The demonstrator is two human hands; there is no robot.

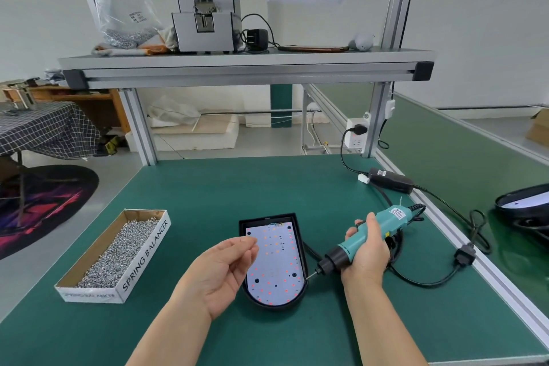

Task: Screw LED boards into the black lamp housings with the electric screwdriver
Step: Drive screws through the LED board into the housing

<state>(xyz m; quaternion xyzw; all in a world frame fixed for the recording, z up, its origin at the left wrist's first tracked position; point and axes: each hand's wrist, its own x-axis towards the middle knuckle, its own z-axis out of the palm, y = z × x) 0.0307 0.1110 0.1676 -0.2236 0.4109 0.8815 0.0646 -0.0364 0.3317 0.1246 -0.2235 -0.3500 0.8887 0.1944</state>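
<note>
Green mat (208, 187) bare around housing (274, 307); right hand (368, 252) grips screwdriver (383, 226), left hand (225, 270) pinched, contents unclear

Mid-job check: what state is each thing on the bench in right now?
Housing: open side up.
LED board: lying flat inside it.
Screwdriver: gripped by right hand, bit beside housing's right rim.
Left hand: over the board, fingertips together; any screw too small to see.
Screw box: open, full.
Plug: in the socket.
</note>
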